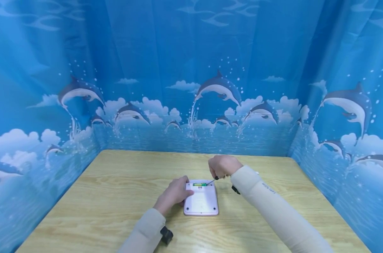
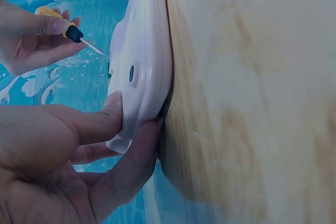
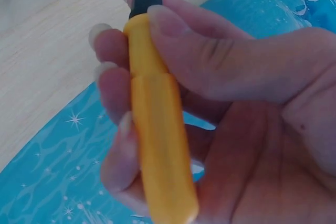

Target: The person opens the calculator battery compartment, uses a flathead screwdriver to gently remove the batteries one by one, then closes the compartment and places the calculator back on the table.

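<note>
A flat, pale pink calculator-like device (image 1: 201, 203) lies back side up on the table, dark round spots at its corners. Near its far edge the battery slot is uncovered, and a green battery (image 1: 199, 184) shows in it. My left hand (image 1: 175, 191) grips the device's left side, thumb on the back and fingers at the edge, as the left wrist view shows. In my right hand (image 1: 223, 166) is a screwdriver (image 3: 160, 129) with a yellow handle and black collar, held between thumb and fingers. Its metal shaft (image 2: 94, 49) slants down to the battery's right end.
The wood-grain table (image 1: 121, 186) stretches out around the device. A small white thing (image 1: 257, 172) lies behind my right wrist, mostly hidden. Blue dolphin-print curtains (image 1: 191, 137) stand along the table's back and sides.
</note>
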A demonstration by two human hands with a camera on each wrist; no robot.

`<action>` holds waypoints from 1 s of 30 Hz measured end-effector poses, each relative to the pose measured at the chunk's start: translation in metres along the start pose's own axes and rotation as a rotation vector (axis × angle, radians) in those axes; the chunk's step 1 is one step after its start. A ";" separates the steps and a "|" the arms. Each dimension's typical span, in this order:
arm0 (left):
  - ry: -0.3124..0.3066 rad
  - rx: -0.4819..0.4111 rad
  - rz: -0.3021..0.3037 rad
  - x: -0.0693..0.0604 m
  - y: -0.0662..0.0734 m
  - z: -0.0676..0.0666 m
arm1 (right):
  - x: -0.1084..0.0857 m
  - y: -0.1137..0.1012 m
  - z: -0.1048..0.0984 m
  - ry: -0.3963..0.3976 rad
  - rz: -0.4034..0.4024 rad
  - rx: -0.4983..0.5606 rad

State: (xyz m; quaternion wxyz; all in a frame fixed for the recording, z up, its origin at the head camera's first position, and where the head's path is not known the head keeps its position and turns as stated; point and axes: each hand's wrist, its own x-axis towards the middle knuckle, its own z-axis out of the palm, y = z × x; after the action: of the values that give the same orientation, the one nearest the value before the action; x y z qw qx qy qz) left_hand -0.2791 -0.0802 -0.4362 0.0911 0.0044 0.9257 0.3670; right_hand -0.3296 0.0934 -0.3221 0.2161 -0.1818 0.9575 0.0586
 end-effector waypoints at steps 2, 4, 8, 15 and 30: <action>0.000 0.001 -0.003 0.000 0.000 0.000 | 0.000 -0.001 -0.002 -0.012 -0.006 -0.003; -0.001 0.001 -0.007 0.000 0.001 0.000 | 0.000 -0.001 -0.003 -0.026 -0.009 -0.006; -0.001 0.001 -0.009 0.000 0.001 0.000 | 0.001 -0.003 -0.004 -0.033 0.006 -0.006; -0.002 0.003 0.005 -0.001 0.001 -0.001 | 0.001 -0.005 -0.004 -0.022 -0.001 -0.014; -0.004 0.009 -0.013 0.000 0.003 0.000 | 0.004 -0.010 -0.004 -0.020 0.032 -0.040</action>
State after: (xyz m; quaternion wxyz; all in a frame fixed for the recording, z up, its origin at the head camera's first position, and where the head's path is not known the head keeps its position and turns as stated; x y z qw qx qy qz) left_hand -0.2791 -0.0780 -0.4347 0.0951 -0.0003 0.9273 0.3621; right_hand -0.3304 0.0820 -0.3204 0.2209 -0.1699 0.9568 0.0829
